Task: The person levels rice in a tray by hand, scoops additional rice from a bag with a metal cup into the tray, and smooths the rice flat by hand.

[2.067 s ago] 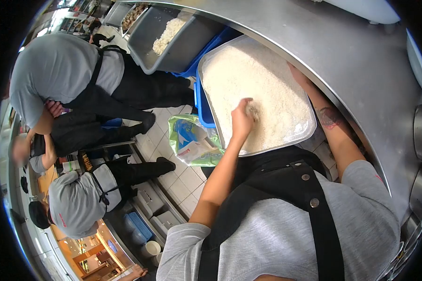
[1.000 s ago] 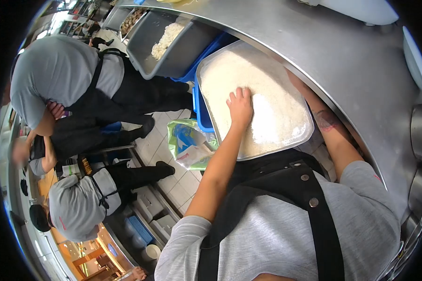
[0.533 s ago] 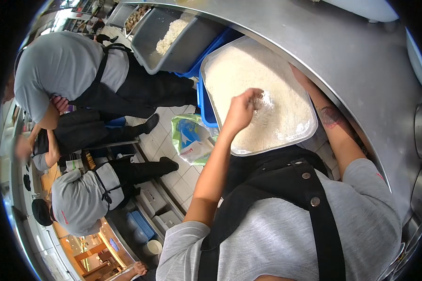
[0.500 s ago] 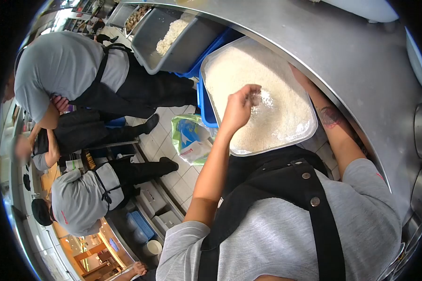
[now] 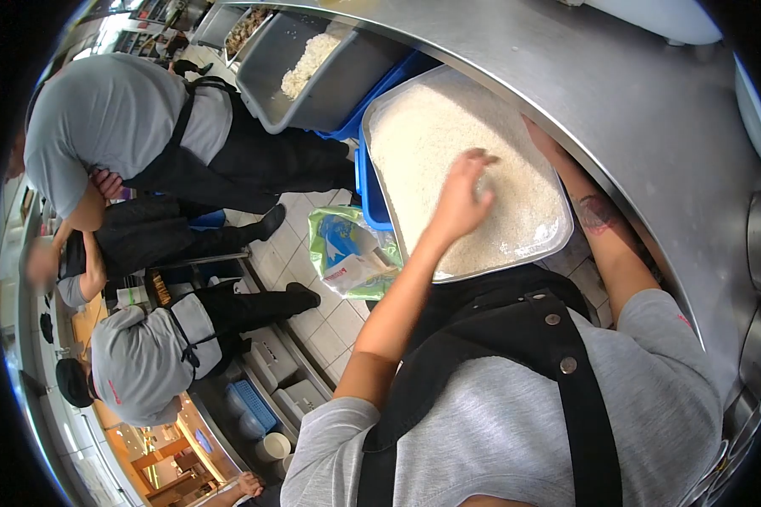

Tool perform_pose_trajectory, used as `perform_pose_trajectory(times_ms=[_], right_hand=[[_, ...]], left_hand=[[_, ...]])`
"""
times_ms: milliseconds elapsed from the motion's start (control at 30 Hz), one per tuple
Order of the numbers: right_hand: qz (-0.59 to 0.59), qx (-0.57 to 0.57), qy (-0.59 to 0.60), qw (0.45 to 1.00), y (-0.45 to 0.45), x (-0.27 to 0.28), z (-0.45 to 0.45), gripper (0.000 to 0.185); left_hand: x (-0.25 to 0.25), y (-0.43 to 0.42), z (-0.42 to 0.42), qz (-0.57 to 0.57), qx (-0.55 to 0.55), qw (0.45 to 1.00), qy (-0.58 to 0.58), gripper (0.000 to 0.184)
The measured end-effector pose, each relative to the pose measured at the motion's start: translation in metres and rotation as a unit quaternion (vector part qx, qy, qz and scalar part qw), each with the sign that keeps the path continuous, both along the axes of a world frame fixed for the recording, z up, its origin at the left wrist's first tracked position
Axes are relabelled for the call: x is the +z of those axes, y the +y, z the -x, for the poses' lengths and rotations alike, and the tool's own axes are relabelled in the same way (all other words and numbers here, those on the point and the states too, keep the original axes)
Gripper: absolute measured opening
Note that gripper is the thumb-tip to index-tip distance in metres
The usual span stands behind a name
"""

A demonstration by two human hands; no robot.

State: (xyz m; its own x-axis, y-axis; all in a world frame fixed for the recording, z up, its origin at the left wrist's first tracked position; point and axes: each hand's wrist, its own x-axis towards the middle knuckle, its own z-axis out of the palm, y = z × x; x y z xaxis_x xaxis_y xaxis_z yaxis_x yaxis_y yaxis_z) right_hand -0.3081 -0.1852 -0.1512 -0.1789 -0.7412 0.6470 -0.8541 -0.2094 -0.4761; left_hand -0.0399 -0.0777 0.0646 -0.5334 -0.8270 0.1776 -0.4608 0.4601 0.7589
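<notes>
A large tray (image 5: 562,238) with a pale rim is filled with off-white, fine-grained stuff (image 5: 431,118), like rice or crumbs; I cannot tell which. Over its middle is my left hand (image 5: 463,196), palm down, thumb apart from slightly curled, blurred fingers. Nothing shows in its grip; whether the fingertips touch the grains is unclear. My right forearm (image 5: 596,215) runs along the tray's right side, beneath the counter edge. My right hand itself is hidden under the counter.
A steel counter (image 5: 566,51) overhangs the tray's right side. Beyond the tray stands a grey bin (image 5: 266,106) with white clumps. A blue container (image 5: 365,182) and a green-edged plastic bag (image 5: 355,249) lie left. Several co-workers, including one person (image 5: 127,127), stand further left.
My left hand has moved slightly right and toward me, its fingers spreading from a closer curl. The bright white powdery patch beside it no longer shows. My right forearm has stayed put.
</notes>
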Motion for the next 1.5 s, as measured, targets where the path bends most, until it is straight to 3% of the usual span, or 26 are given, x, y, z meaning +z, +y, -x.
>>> perform_pose_trajectory(times_ms=[67,167,300,500,633,733,767,867,900,933,1000,1100,1233,1267,1333,1433,1500], right_hand=[[-0.006,-0.005,-0.002,1.000,-0.013,0.000,0.007,0.053],[-0.023,-0.026,-0.006,0.999,0.028,-0.005,0.008,0.053],[-0.041,-0.056,-0.012,0.998,0.044,-0.009,0.016,0.054],[-0.078,-0.087,-0.025,0.993,0.041,-0.004,0.006,0.055],[-0.093,-0.100,-0.032,0.990,0.101,-0.009,0.019,0.056],[-0.099,-0.111,-0.040,0.988,0.085,-0.008,0.016,0.057],[-0.101,-0.112,-0.043,0.988,0.092,-0.009,0.015,0.057],[-0.112,-0.113,-0.058,0.986,0.090,-0.002,0.004,0.057],[-0.117,-0.113,-0.063,0.985,0.002,0.007,-0.016,0.058],[-0.122,-0.114,-0.068,0.984,0.004,0.007,-0.018,0.058],[-0.127,-0.120,-0.075,0.982,-0.001,0.009,-0.020,0.058],[-0.077,-0.183,-0.024,0.980,-0.002,0.013,-0.024,0.062],[-0.094,-0.190,-0.041,0.976,-0.015,-0.015,-0.011,0.063],[-0.111,-0.181,-0.059,0.975,-0.023,-0.027,-0.002,0.062],[-0.143,-0.165,-0.091,0.972,-0.038,-0.045,0.007,0.062],[-0.193,-0.141,-0.139,0.961,-0.052,-0.071,0.020,0.062],[-0.227,-0.122,-0.170,0.951,-0.060,-0.089,0.032,0.062]], left_hand=[[-0.013,0.017,0.025,-0.029,-0.072,0.988,-0.134,0.050],[-0.057,0.035,0.052,0.085,-0.194,0.943,-0.257,0.064],[-0.111,0.023,0.063,0.184,-0.156,0.921,-0.306,0.067],[-0.106,-0.028,0.056,0.198,-0.066,0.915,-0.347,0.055],[-0.105,-0.056,0.042,0.144,0.031,0.916,-0.373,0.051],[-0.110,-0.054,0.031,0.097,0.097,0.934,-0.329,0.051],[-0.115,-0.047,0.029,0.170,0.145,0.924,-0.310,0.044],[-0.114,-0.028,0.019,0.085,0.117,0.936,-0.321,0.030],[-0.114,-0.017,0.018,0.152,0.122,0.938,-0.287,0.018],[-0.112,-0.009,0.017,0.160,0.094,0.944,-0.272,0.018],[-0.105,0.009,0.020,0.064,0.054,0.968,-0.238,0.015],[-0.079,0.017,0.028,-0.071,0.085,0.971,-0.213,0.014],[-0.036,-0.003,0.016,-0.025,0.101,0.995,-0.005,0.021],[-0.015,-0.010,0.012,-0.118,0.125,0.985,-0.019,0.027],[0.017,-0.021,0.004,-0.181,0.140,0.970,0.087,0.035],[0.009,-0.039,-0.014,-0.198,0.101,0.957,0.185,0.038],[0.013,-0.040,-0.018,-0.149,0.101,0.972,0.148,0.036]])
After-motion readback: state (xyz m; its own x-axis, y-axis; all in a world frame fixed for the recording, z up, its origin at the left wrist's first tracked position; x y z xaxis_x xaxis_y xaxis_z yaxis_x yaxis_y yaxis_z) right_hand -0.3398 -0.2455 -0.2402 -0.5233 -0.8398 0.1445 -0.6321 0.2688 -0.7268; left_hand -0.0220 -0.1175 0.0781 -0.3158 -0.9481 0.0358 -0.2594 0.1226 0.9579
